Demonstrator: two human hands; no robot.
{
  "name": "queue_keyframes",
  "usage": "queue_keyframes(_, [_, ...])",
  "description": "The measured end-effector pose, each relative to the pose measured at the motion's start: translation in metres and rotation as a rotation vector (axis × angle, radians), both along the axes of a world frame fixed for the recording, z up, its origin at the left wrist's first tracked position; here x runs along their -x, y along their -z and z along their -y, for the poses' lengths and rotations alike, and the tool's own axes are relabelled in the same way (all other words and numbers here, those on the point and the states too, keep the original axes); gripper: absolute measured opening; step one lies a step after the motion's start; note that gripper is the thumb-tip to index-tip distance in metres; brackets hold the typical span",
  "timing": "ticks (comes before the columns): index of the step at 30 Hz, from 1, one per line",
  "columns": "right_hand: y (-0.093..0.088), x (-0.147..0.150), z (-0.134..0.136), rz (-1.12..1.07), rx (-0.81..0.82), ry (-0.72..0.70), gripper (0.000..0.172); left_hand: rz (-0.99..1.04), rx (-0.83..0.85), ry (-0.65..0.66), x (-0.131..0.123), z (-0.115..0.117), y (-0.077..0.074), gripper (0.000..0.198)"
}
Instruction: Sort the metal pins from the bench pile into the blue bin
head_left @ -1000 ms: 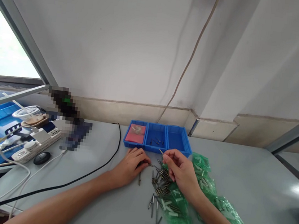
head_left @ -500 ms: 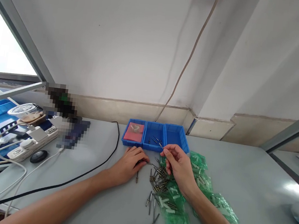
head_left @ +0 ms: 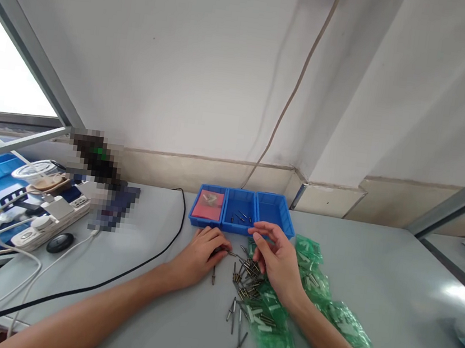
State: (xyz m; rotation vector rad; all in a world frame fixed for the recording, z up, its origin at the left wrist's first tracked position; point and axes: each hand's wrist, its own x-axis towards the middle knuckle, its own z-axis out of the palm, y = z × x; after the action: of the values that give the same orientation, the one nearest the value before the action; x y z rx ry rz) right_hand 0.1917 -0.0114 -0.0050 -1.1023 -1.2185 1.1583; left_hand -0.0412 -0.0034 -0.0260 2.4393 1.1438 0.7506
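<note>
Above the worktop (head_left: pixel 180 325), the right hand (head_left: pixel 277 258), grip released, has added a rivet (head_left: pixel 242 215) to the middle compartment (head_left: pixel 239 199), left hand (head_left: pixel 204 251) grasping another.

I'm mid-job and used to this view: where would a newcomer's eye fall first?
Probably on the three joined blue trays near the wall, with a bright red sheet in the leftmost one. Next come the green plastic packets strewn below and beside the right hand, then the pile of metal pins between that hand and the left hand.
</note>
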Motion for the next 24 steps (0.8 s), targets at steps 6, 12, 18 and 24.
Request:
queue_keyframes(6, [0.005,-0.007,0.006,0.506,-0.252,0.007,0.016,0.016,-0.016,-0.057,-0.001,-0.001,0.001,0.004])
queue_keyframes(12, [0.006,-0.005,0.009,0.982,-0.514,-0.123,0.009,-0.017,-0.017,-0.049,-0.002,0.000,0.002,0.009])
queue_keyframes(18, [0.009,-0.005,0.009,1.102,-0.522,-0.117,0.007,-0.002,-0.010,-0.040,-0.001,0.000,0.002,0.010])
queue_keyframes(24, [0.005,-0.004,0.012,1.061,-0.558,-0.180,0.011,0.026,-0.016,-0.017,0.000,0.001,0.002,0.009])
